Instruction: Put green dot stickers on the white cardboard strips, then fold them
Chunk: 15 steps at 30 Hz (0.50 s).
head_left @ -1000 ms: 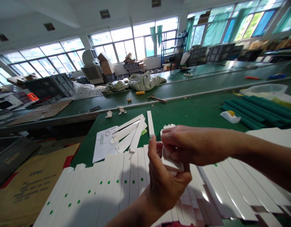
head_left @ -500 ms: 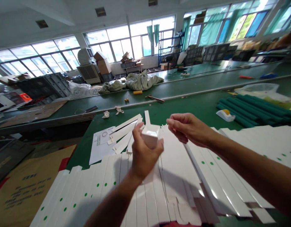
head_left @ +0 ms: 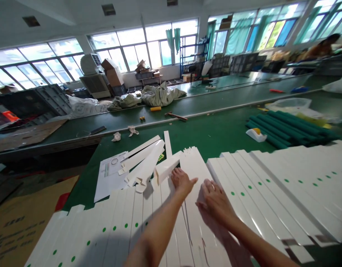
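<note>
My left hand [head_left: 183, 182] rests at the left edge of a stack of flat white cartons [head_left: 194, 163], thumb spread out and fingers extended. Just beyond its fingertips lies a folded long white box [head_left: 165, 170], its near end open. My right hand [head_left: 217, 202] lies on the same stack with its fingers apart, holding nothing. More long white boxes [head_left: 144, 167] are piled loosely on a printed paper sheet [head_left: 104, 181]. Rows of white boxes with green dots [head_left: 118, 218] stretch out on the left, and similar boxes [head_left: 243, 185] lie on the right.
On the green table [head_left: 187, 129] are a tape dispenser [head_left: 256, 135], dark green rolls [head_left: 288, 128] and crumpled scraps [head_left: 116, 137]. A hammer [head_left: 176, 116] and a yellow roll [head_left: 155, 109] lie further back. Another person [head_left: 324, 46] is at the far right.
My left hand has let go of the upright white box, which now lies on the pile ahead. Both hands have come down onto the flat cartons. The view has shifted slightly right.
</note>
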{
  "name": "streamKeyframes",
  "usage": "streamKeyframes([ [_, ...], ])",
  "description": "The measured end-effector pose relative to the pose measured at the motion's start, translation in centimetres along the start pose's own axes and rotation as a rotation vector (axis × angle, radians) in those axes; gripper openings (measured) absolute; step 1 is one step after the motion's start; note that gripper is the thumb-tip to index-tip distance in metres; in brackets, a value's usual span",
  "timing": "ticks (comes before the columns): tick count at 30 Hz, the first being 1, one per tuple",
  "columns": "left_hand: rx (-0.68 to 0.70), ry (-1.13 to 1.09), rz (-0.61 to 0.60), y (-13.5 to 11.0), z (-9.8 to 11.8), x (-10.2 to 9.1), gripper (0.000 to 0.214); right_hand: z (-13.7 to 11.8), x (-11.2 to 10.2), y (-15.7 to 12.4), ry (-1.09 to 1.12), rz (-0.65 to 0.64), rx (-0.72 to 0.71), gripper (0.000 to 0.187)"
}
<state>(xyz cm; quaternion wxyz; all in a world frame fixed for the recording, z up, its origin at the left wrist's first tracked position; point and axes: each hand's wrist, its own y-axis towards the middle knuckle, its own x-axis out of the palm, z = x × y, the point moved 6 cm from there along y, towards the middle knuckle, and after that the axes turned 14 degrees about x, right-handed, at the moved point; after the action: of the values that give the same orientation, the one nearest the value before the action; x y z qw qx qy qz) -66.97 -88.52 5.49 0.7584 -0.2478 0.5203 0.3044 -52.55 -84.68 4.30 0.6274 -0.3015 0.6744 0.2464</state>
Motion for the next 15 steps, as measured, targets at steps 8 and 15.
streamKeyframes([
  [8, -0.19, -0.201, -0.008, 0.2, 0.9, 1.3, 0.097, -0.3, 0.0, 0.4, 0.134, -0.001, 0.062, 0.062],
  [15, -0.226, -0.342, 0.018, -0.1, -1.8, 0.8, 0.086, 1.5, -2.0, 1.8, 0.409, -0.062, 0.11, 0.032],
])
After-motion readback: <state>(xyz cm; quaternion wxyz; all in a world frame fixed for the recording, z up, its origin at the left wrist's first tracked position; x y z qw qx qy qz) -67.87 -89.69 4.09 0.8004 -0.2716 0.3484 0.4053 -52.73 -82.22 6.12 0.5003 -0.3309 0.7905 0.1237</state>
